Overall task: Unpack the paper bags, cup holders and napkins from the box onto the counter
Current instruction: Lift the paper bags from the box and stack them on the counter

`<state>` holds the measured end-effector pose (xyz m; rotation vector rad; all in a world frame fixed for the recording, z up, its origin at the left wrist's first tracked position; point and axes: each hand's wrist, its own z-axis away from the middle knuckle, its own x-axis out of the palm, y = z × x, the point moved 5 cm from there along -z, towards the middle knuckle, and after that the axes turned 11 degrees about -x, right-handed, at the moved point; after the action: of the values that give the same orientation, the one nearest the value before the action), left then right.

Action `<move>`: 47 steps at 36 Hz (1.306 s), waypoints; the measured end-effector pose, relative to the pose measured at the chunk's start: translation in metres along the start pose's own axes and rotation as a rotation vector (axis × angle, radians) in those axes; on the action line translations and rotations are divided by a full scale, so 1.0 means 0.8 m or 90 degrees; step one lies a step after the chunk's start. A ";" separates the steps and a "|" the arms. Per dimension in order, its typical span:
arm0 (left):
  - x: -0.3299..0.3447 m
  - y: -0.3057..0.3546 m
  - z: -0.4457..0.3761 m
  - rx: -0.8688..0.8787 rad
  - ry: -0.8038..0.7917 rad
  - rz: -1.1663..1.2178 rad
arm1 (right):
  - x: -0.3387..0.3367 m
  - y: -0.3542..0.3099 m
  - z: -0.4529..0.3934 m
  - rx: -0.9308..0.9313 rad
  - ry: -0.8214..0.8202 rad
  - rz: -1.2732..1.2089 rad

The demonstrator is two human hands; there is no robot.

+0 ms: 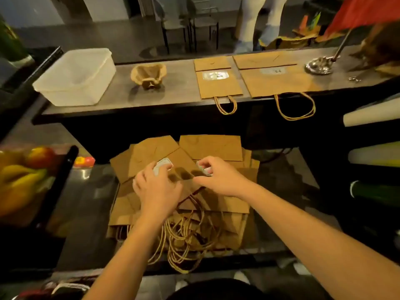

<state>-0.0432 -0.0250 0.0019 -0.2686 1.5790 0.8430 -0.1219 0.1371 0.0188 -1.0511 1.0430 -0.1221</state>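
Reaching down over a heap of flat brown paper bags (184, 191), both hands work at the topmost bag. The left hand (157, 189) lies palm-down on that bag, fingers curled at a small white label (165, 164); whether it pinches the label or only rests on it cannot be told. The right hand (218, 180) has its fingers bent round a second small white label (204, 168), apparently pinching the bag's edge there. Finger shadows fall on the paper between the two hands.

The heap sits on a lower dark shelf (86, 202), bags overlapping at skewed angles, folded bottoms toward the far edge, twisted cord handles (186, 239) tangled toward the near edge, under the forearms.

Above and beyond, on the grey counter (173, 92), two more bags lie flat side by side toward the right end: a smaller bag (218, 83) and a larger bag (275, 81), each with a pale sticker, handles hanging over the near edge. Left of them, near the counter's middle, sits a moulded-pulp cup holder (149, 75). At the left end stands a translucent plastic tub (75, 76). A shiny metal base (320, 64) stands near the right end. Yellow and red fruit (23, 169) lies at the far left, blurred.
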 end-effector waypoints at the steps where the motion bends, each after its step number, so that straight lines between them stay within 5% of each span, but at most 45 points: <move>1: -0.001 -0.014 0.000 -0.043 -0.015 -0.014 | 0.005 -0.001 -0.003 0.005 -0.007 0.008; 8: -0.002 -0.086 -0.002 -0.208 -0.144 -0.010 | 0.024 -0.008 -0.030 0.070 -0.078 0.116; 14: -0.002 -0.091 0.003 -0.224 -0.156 0.103 | 0.044 -0.005 -0.049 0.114 -0.113 0.115; 18: -0.005 -0.109 -0.003 -0.267 -0.120 0.273 | 0.039 0.001 -0.053 0.163 -0.005 -0.043; 21: -0.014 -0.115 -0.004 -0.324 -0.087 0.538 | 0.040 0.005 -0.051 0.188 0.044 -0.183; 25: -0.040 -0.119 -0.007 -0.361 -0.020 0.722 | 0.042 0.010 -0.046 0.200 -0.017 -0.303; 28: -0.057 -0.114 -0.013 -0.292 0.003 0.692 | 0.034 0.020 -0.030 0.215 -0.033 -0.427; 33: -0.044 -0.062 -0.016 -0.178 -0.098 0.633 | -0.005 0.075 0.004 0.284 0.113 -0.473; 40: 0.028 -0.023 -0.019 -0.144 -0.213 0.342 | -0.050 0.146 0.064 0.334 0.238 -0.536; 47: 0.048 0.005 -0.020 -0.054 -0.168 0.061 | -0.061 0.168 0.104 0.354 0.286 -0.533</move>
<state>-0.0658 -0.0210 -0.0333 -0.1365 1.3193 0.9795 -0.1354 0.2895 -0.0441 -0.8925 0.8178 -1.3002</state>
